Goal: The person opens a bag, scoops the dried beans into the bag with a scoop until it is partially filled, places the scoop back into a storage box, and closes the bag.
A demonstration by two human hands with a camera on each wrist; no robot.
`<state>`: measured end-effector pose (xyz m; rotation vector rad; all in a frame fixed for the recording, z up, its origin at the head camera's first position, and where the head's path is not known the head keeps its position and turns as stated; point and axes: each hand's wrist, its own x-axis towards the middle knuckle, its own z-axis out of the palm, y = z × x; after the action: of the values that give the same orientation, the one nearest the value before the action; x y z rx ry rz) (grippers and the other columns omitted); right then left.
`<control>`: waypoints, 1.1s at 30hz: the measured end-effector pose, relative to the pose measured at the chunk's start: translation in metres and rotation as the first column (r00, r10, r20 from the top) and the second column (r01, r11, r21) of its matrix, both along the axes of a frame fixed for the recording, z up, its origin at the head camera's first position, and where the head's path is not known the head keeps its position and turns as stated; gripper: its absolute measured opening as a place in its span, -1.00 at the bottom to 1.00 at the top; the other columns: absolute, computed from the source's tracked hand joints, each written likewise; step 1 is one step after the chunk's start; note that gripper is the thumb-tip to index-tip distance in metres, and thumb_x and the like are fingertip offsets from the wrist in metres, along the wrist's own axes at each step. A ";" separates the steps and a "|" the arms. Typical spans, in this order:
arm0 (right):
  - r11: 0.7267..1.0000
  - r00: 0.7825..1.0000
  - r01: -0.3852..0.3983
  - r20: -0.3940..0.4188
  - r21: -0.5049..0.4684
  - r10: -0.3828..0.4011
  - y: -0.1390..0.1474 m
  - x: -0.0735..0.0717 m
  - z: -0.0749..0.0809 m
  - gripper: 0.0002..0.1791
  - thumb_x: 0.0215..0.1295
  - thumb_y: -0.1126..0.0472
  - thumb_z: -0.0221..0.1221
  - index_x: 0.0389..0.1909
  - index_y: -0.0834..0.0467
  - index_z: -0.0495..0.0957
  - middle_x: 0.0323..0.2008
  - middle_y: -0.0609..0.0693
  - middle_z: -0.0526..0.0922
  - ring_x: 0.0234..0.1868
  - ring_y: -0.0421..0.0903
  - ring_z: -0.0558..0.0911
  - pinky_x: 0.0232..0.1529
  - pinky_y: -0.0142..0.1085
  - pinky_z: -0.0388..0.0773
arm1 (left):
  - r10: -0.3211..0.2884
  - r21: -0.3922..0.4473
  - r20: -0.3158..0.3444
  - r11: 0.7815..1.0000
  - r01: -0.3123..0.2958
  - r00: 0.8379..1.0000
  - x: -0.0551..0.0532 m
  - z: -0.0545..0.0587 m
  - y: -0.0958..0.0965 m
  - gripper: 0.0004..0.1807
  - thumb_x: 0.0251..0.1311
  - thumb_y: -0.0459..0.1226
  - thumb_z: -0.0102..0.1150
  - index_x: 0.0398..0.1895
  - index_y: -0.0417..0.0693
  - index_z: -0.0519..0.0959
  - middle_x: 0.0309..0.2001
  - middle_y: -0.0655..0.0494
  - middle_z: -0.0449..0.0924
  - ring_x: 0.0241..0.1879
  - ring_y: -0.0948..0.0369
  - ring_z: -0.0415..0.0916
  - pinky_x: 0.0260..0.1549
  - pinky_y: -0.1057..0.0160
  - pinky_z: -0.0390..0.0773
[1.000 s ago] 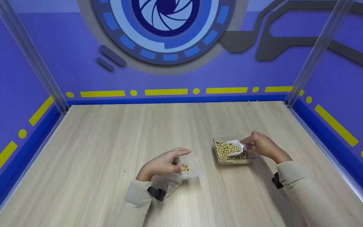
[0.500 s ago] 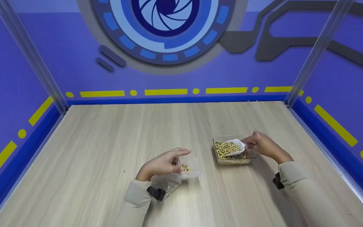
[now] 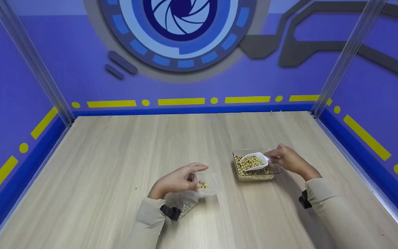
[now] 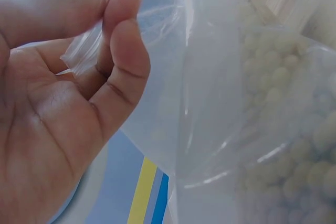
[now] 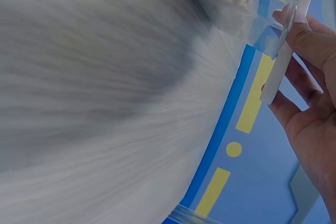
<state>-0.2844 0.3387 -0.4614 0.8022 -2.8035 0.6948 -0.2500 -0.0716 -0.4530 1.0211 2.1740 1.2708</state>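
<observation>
My right hand (image 3: 290,162) grips the handle of a white scoop (image 3: 264,162), also seen in the right wrist view as a white handle (image 5: 280,72) between thumb and fingers. The scoop is filled with pale yellow beans and sits over a clear rectangular container (image 3: 256,178) of the same beans. To the left, my left hand (image 3: 176,180) pinches the edge of a clear plastic bag (image 3: 210,185), keeping its mouth spread. Beans (image 4: 283,177) fill the lower part of that bag in the left wrist view. Parts of the bag lie hidden behind the left hand and wrist.
A pale wood-grain table (image 3: 116,155) carries everything. Blue printed walls (image 3: 199,86) rise at the back and both sides, joined by clear corner posts (image 3: 344,69). A tiny dark speck (image 3: 136,188) lies left of the left hand.
The scoop has come up slightly out of the beans and levelled, its load now showing more fully. The left hand and the bag stay where they were.
</observation>
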 end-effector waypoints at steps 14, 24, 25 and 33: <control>0.998 0.999 -0.016 -0.040 -0.068 0.014 0.005 0.001 -0.006 -0.72 0.06 0.38 0.30 -0.14 0.31 0.70 -0.25 0.17 0.74 -0.43 -0.23 0.38 -0.39 -0.36 0.30 | -0.033 0.035 0.042 0.999 0.031 0.999 -0.003 -0.001 -0.002 -0.28 0.19 -0.51 0.01 0.46 -0.14 0.15 0.46 -0.11 0.07 -0.45 0.36 0.30 -0.41 0.41 0.39; 0.992 0.995 -0.059 -0.088 -0.109 0.050 0.007 -0.001 -0.005 -0.74 0.06 0.40 0.30 -0.17 0.31 0.70 -0.34 0.13 0.73 -0.42 -0.20 0.43 -0.41 -0.37 0.33 | -0.024 0.037 0.045 0.999 0.022 0.999 -0.005 0.004 -0.002 -0.27 0.18 -0.50 0.02 0.46 -0.12 0.15 0.47 -0.08 0.07 -0.44 0.34 0.32 -0.42 0.40 0.39; 0.992 0.996 -0.054 -0.080 -0.113 0.045 0.007 -0.001 -0.004 -0.73 0.07 0.39 0.30 -0.16 0.31 0.70 -0.35 0.12 0.73 -0.43 -0.20 0.43 -0.41 -0.38 0.33 | -0.024 0.037 0.039 0.999 0.023 0.999 -0.005 0.004 -0.002 -0.27 0.17 -0.50 0.02 0.46 -0.14 0.15 0.46 -0.09 0.07 -0.45 0.34 0.31 -0.41 0.40 0.39; 0.995 1.000 0.008 0.024 -0.101 -0.006 0.000 -0.002 0.007 -0.72 0.13 0.35 0.28 -0.09 0.24 0.70 -0.29 0.08 0.75 -0.38 -0.22 0.44 -0.34 -0.37 0.37 | -0.021 0.032 0.006 0.999 0.021 1.000 -0.007 0.005 -0.001 -0.27 0.13 -0.52 0.02 0.45 -0.15 0.19 0.45 -0.14 0.09 -0.50 0.36 0.24 -0.43 0.41 0.36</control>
<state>-0.2865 0.3392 -0.4545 0.7704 -2.7643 0.8425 -0.2569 -0.0727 -0.4477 1.0479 2.1391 1.3015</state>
